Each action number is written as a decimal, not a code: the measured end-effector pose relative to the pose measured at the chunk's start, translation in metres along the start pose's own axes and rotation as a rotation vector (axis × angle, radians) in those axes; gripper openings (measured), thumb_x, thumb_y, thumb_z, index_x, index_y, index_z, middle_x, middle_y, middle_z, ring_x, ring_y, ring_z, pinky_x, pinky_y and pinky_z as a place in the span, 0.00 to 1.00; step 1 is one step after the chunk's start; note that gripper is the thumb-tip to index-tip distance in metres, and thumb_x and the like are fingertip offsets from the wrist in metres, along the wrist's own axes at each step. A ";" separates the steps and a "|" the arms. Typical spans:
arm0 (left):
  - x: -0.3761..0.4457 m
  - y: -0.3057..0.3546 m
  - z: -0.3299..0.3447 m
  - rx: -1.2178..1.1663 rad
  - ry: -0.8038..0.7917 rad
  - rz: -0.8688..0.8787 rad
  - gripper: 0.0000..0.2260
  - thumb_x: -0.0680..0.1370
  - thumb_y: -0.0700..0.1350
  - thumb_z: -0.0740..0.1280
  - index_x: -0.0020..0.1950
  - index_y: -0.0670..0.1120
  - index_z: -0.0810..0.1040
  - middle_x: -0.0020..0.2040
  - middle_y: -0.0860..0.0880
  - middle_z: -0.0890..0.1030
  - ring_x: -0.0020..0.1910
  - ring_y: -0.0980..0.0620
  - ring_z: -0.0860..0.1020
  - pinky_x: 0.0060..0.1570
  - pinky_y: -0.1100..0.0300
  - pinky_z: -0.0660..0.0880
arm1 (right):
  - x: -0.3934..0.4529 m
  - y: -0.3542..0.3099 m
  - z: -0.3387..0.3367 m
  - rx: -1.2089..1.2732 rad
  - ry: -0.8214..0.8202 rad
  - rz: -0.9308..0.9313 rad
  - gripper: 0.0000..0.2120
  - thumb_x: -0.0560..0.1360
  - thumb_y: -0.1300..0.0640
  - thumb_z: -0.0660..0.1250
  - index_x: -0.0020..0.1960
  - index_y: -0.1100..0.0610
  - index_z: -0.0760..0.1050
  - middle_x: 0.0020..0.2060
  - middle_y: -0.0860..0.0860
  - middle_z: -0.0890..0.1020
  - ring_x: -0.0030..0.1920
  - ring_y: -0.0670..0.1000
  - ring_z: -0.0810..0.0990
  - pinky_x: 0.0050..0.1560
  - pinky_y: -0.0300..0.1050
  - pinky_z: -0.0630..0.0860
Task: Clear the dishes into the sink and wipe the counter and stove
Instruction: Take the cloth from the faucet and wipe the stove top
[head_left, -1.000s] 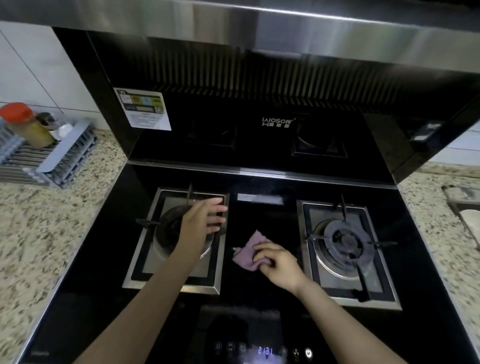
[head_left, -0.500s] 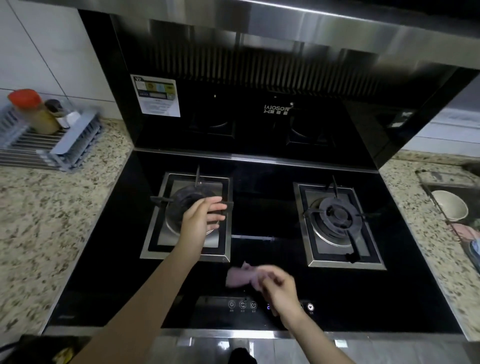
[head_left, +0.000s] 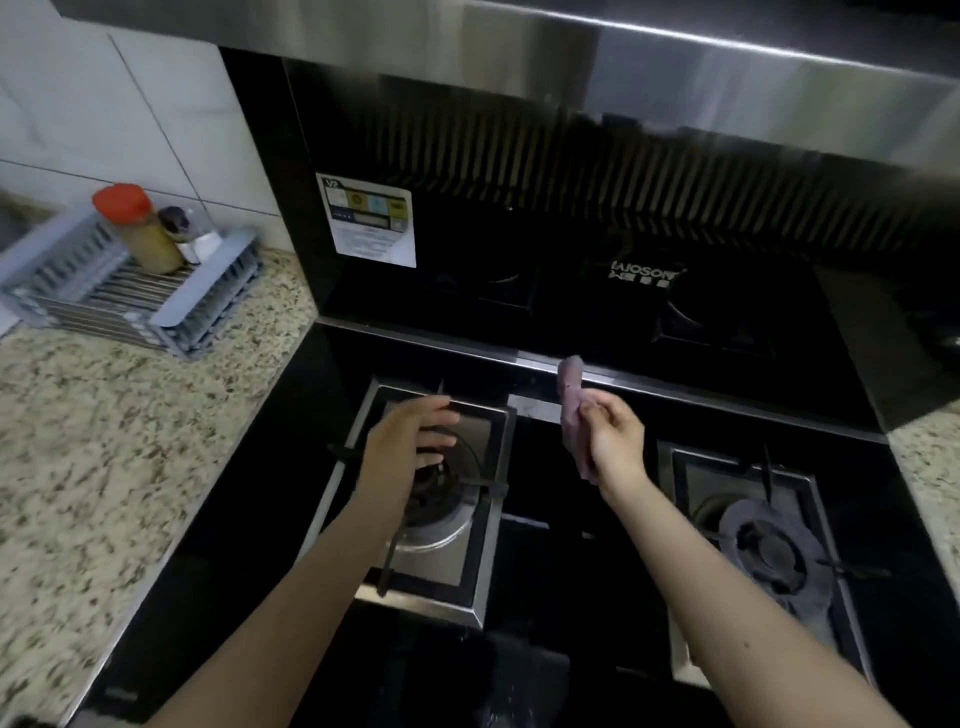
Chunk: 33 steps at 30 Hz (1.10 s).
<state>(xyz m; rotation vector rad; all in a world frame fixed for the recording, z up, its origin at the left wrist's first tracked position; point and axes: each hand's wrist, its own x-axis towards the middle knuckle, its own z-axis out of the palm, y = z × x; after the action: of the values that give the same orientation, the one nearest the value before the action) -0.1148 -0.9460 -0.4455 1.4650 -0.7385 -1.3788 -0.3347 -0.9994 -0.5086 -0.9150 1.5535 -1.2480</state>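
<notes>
Over the black stove (head_left: 561, 545), the right hand (head_left: 615, 441) grasps a pink cloth (head_left: 574, 410) near the back edge; at its 9 o'clock, the left hand (head_left: 410, 447) hovers, fingers released, above the left burner (head_left: 441, 499).

left hand (head_left: 410, 447): blurred | right burner (head_left: 769, 551): partly hidden by forearm

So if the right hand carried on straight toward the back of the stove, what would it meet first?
Probably the steel strip at the stove's back edge; the pink cloth that the right hand grips already reaches it, though depth is unclear.
</notes>
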 end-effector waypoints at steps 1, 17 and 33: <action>0.005 0.001 0.000 -0.011 0.020 -0.009 0.11 0.80 0.43 0.58 0.49 0.48 0.80 0.45 0.48 0.84 0.41 0.51 0.81 0.44 0.58 0.76 | 0.015 -0.001 0.006 -0.057 -0.027 -0.056 0.06 0.77 0.62 0.63 0.47 0.55 0.79 0.42 0.51 0.82 0.42 0.44 0.79 0.47 0.33 0.74; 0.012 -0.002 -0.020 0.044 0.111 0.039 0.13 0.81 0.43 0.56 0.47 0.49 0.80 0.40 0.52 0.84 0.39 0.54 0.80 0.43 0.58 0.74 | 0.045 0.052 0.026 -0.820 -0.281 -0.468 0.10 0.72 0.61 0.63 0.49 0.56 0.81 0.46 0.51 0.84 0.50 0.54 0.80 0.57 0.50 0.74; -0.130 -0.033 -0.120 0.016 0.015 0.022 0.12 0.81 0.45 0.56 0.51 0.48 0.79 0.44 0.50 0.83 0.39 0.53 0.80 0.41 0.61 0.76 | -0.214 0.119 -0.019 -0.663 -0.054 -0.363 0.10 0.69 0.67 0.66 0.47 0.58 0.82 0.45 0.46 0.82 0.50 0.40 0.75 0.57 0.20 0.61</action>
<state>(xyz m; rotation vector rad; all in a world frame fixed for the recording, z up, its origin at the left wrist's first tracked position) -0.0281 -0.7891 -0.4370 1.4747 -0.7556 -1.3463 -0.2874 -0.7699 -0.5809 -1.6981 1.8463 -0.9283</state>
